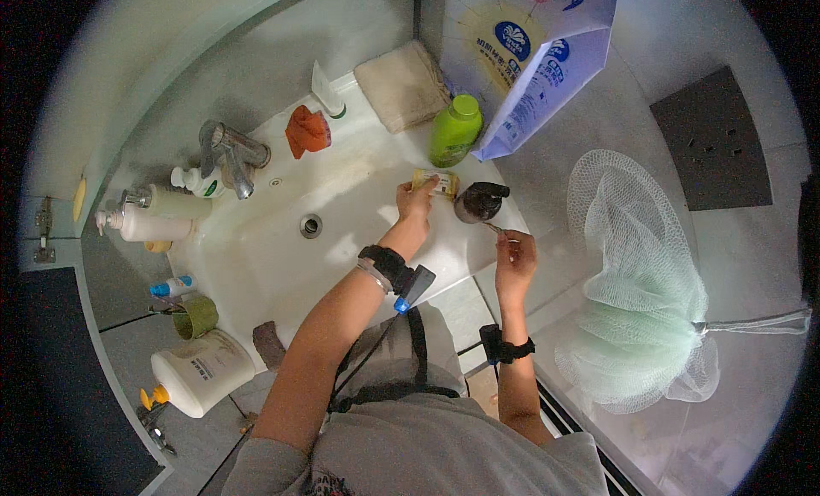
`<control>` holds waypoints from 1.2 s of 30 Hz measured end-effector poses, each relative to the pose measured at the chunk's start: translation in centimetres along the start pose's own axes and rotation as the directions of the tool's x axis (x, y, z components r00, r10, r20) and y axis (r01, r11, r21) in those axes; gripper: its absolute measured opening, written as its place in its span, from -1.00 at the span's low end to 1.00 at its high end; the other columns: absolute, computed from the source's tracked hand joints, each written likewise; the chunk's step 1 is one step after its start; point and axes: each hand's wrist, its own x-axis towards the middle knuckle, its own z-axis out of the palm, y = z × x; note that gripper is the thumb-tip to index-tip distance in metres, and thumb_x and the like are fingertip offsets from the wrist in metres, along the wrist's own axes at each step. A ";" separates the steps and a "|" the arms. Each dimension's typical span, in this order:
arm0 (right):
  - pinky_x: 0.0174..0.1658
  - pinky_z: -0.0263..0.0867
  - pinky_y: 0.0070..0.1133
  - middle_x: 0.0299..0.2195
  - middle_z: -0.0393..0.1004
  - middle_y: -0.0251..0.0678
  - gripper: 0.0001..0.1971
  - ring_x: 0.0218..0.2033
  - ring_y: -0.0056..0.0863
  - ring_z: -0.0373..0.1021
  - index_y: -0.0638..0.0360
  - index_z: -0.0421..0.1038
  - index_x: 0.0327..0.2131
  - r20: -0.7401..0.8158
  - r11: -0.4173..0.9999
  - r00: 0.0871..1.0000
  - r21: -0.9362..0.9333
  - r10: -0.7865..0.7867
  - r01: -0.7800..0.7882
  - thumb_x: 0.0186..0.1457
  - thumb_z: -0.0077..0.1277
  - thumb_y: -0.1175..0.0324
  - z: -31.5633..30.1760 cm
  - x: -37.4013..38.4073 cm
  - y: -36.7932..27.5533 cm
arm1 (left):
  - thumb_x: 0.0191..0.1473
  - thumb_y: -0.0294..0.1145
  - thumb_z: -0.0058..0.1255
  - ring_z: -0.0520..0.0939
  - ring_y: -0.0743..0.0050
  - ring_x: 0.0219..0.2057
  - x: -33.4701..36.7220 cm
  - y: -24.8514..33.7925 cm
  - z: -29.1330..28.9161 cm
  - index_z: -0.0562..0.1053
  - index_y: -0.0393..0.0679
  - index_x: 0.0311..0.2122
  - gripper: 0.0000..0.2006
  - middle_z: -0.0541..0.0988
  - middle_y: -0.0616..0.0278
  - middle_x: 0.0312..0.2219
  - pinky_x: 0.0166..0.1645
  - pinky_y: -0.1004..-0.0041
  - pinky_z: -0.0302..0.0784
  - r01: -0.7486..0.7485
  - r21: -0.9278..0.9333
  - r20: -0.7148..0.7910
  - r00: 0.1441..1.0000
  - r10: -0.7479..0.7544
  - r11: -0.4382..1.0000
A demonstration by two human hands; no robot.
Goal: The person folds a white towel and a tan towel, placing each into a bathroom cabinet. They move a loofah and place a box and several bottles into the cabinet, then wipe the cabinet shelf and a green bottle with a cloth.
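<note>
My left hand point(415, 207) reaches over the right part of the white sink point(342, 257). Its fingers are closed on a small yellow-labelled container point(446, 185) at the sink's far right rim. Just right of that stands a dark brown bottle point(475, 208) with a black top. My right hand point(518, 258) is beyond the rim, near this bottle, fingers pinched around a small thin stick-like piece point(493, 228); its exact kind is too small to tell. Behind the container a green bottle point(456, 130) stands upright.
A chrome faucet point(237, 154) rises at the left, beside pump bottles point(154, 223). An orange cloth point(307, 132), a white tube point(326, 90) and a folded beige towel point(401, 86) lie along the back. A purple package point(547, 77) stands behind; a mesh bath puff point(641, 316) hangs right.
</note>
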 end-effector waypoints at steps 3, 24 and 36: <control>-0.44 0.21 -0.71 -0.50 0.37 -0.39 -0.92 -0.52 -0.69 0.28 0.26 0.33 -0.39 -0.004 1.000 1.000 0.015 -0.007 0.007 0.04 -0.03 0.46 0.1 0.3 0.4 | -0.14 -0.38 0.13 0.39 0.51 -0.42 -0.6 0.1 0.4 0.10 -0.05 -0.13 -0.50 0.40 0.25 -0.37 -0.44 0.54 0.23 -0.045 -0.105 0.006 0.999 0.046 0.993; -0.09 0.18 -0.39 -0.34 0.33 -0.14 -0.90 -0.21 -0.15 0.26 0.27 0.39 -0.42 0.173 0.888 0.947 -0.334 -0.271 0.316 -0.11 0.02 0.55 0.2 1.3 3.4 | -0.18 -0.28 0.15 0.24 -0.04 -0.12 -3.0 -0.8 2.3 0.28 -0.14 -0.11 -0.52 0.32 -0.02 -0.22 -0.04 0.12 0.13 -0.473 0.745 0.095 0.773 0.627 0.471; -0.24 0.20 -0.52 -0.37 0.28 -0.22 -0.88 -0.32 -0.35 0.25 0.29 0.39 -0.35 -0.028 0.916 0.951 -0.280 -0.307 0.288 0.00 -0.01 0.47 0.0 -0.4 1.6 | -0.06 -0.41 -0.01 0.34 0.11 -0.14 -1.8 -1.8 -2.1 0.31 -0.14 -0.09 -0.64 0.45 0.11 -0.22 -0.08 0.22 0.25 -0.648 0.746 0.354 0.582 0.732 0.154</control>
